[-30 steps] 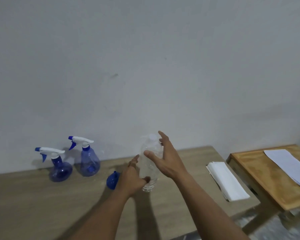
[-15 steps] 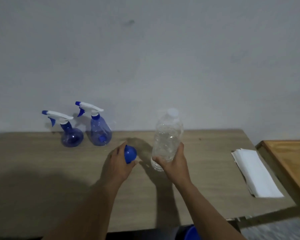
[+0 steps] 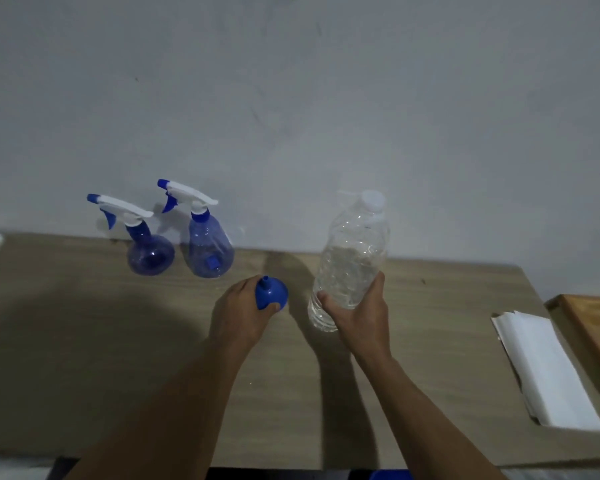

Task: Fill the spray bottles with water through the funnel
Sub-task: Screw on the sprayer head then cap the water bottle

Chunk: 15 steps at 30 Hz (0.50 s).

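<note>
I see my left hand (image 3: 238, 315) gripping the blue funnel (image 3: 271, 295), spout up, just beside the water bottle (image 3: 350, 261) clasped in my right hand (image 3: 355, 313).

Two bare forearms reach forward. Left hand (image 3: 240, 315) curls around a funnel (image 3: 271, 295); right hand (image 3: 359, 312) grips a bottle (image 3: 351, 261) low down.

A plain domestic or utility room is suggested rather than a lab or shop. A bare grey-white wall (image 3: 326, 116), scuffed in places, fills the upper frame. Against it a wood-grain laminate counter (image 3: 84, 341) is set, and a second wooden surface (image 3: 596, 327) is seen at the right edge, beside folded white paper (image 3: 548, 372).
</note>
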### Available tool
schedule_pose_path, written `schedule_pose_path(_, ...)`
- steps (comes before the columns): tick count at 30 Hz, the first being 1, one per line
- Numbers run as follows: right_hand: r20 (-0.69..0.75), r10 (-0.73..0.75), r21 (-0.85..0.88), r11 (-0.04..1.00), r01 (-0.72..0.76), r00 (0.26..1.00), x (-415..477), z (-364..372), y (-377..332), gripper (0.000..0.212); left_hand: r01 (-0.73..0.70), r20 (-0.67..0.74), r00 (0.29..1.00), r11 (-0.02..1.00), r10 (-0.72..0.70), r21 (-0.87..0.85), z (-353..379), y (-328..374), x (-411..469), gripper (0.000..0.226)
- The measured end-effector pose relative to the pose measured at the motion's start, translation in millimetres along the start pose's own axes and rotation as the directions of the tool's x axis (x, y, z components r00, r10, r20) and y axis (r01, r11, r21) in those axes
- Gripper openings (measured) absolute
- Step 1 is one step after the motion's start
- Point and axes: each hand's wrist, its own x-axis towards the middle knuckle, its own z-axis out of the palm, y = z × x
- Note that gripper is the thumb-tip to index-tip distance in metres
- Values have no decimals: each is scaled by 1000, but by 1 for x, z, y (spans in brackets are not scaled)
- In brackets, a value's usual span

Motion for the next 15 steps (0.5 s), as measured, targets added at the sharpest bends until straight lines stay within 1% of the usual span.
schedule_pose_path(8,-1,-42,5,999,42,999,45,13,-13,71,-59,-26,998,998,60,15,0,8,37,62)
schedule_pose_path(15,4,-38,19,999,37,999,72,30,-17,72,-75,-20,997,996,77,53,11,4,66,53)
